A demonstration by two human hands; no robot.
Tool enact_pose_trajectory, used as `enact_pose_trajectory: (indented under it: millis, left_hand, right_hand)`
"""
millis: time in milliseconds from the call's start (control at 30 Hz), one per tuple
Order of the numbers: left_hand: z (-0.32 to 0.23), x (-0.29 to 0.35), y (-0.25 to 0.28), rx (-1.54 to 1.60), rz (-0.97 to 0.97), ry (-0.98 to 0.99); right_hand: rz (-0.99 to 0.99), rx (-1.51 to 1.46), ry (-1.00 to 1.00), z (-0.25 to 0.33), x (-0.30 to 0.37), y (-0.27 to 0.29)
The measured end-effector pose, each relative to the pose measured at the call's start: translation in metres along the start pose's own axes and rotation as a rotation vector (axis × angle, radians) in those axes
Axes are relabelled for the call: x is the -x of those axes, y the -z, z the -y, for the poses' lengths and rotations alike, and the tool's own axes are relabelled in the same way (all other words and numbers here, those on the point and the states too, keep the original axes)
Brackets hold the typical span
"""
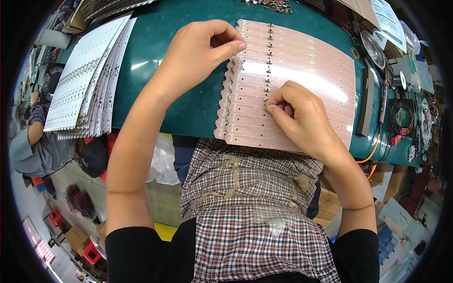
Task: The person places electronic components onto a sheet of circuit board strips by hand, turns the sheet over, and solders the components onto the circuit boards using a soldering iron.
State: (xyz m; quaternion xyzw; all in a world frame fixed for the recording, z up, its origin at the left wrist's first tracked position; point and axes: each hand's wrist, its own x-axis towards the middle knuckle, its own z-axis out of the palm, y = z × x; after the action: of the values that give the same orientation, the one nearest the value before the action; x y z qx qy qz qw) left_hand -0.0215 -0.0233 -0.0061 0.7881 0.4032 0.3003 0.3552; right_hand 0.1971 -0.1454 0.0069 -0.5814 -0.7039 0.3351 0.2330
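Observation:
A pinkish strip circuit board panel [306, 56] with scalloped left ends lies in front of me, stacked on at least one more. Small dark metal components [269, 62] stand in a column across its strips. My right hand [302, 115] is closed in a pinch low in that column, on a small metal component [266, 100] partly hidden by the fingertips. At the panel's upper left edge is my left hand [198, 52], its thumb and forefinger tips brought close together over the board. Whatever lies between those tips is too small to tell.
White circuit board panels [87, 70] are stacked at the left of the green table [151, 70]. Loose small metal parts [271, 4] lie in a pile at the far edge. To the right are a dark bar [365, 101], a soldering iron [383, 101] with an orange cable, and a fan [402, 115].

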Motion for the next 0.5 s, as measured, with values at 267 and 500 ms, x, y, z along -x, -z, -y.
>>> enact_pose_trajectory:
  millis: [267,500]
  left_hand:
    - [0.012,-0.023,0.004,-0.031,-0.029,-0.078]
    - [0.012,-0.059,0.005,-0.055,-0.029,0.044]
  right_hand:
    - [-0.023,0.032,0.067,-0.006,0.002,-0.005]
    - [-0.162,0.2,0.337,-0.012,0.006,-0.017]
